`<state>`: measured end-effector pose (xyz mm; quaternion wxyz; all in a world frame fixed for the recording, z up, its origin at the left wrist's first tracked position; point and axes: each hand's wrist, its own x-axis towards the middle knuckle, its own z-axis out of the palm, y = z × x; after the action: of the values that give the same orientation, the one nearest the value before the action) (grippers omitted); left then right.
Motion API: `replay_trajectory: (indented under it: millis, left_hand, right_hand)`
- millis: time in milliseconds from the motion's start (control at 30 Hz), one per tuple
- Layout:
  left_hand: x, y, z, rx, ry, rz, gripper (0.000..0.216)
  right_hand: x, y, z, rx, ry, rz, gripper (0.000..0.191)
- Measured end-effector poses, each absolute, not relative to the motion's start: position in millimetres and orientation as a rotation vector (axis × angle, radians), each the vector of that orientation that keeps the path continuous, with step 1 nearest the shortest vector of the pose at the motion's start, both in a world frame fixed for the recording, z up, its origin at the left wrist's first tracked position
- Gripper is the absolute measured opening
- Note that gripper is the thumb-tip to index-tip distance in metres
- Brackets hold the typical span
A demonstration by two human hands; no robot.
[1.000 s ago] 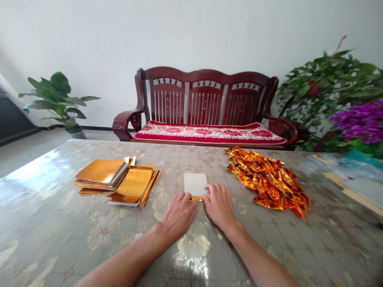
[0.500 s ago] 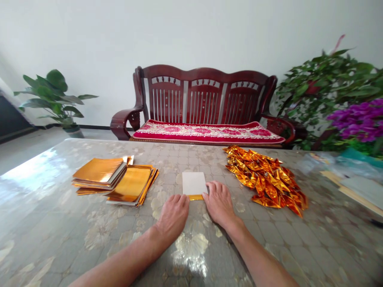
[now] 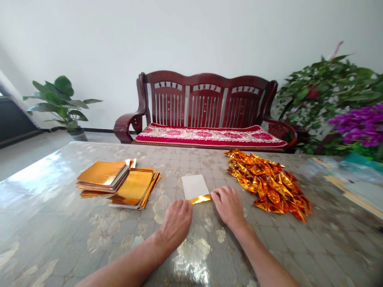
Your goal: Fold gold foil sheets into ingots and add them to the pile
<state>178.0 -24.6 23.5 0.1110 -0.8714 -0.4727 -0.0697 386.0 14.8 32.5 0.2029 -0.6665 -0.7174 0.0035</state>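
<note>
Paper sheet (image 3: 195, 185), white side up, gold folded edge, left hand (image 3: 176, 218) and right hand (image 3: 229, 206) fingers open.

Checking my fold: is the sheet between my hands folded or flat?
Partly folded: the sheet lies white side up, near edge turned over showing gold.

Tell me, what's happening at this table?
A person's left hand and right hand lie on the table, fingertips at the near corners of a paper sheet. It lies white side up, its near edge folded over to show gold. Stacks of gold sheets sit left; a pile of folded gold pieces sits right.
</note>
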Motion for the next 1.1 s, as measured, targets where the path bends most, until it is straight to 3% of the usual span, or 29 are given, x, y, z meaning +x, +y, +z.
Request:
replay_trajectory:
  millis: [267,467,600,733,900,1100]
  left_hand:
    - [182.9,-24.8,24.5,-2.601,-1.351,-0.285,0.014]
    - [180.3,-20.8,29.0,-2.629,-1.336,-0.427,0.017]
    - [176.9,-17.6,29.4,-2.566,-1.280,-0.837,0.045]
    - [174.7,-13.3,26.8,-2.577,-1.193,-1.029,0.052]
    - [174.1,-5.9,30.7,-2.671,-1.234,-1.199,0.040]
    - [171.9,6.0,32.6,-2.499,-1.417,-1.980,0.017]
  right_hand:
    - [376.6,14.1,32.7,-1.884,-1.957,0.016,0.010]
    - [377.0,14.5,30.8,-1.723,-1.736,0.290,0.013]
    - [373.6,6.1,36.7,-1.468,-1.810,0.065,0.014]
    - [368.4,-5.8,44.6,-1.250,-2.047,-0.147,0.020]
    - [359.5,-11.1,44.2,-1.065,-2.116,-0.192,0.018]
    - [361.1,-2.3,41.0,-1.093,-2.041,-0.116,0.025]
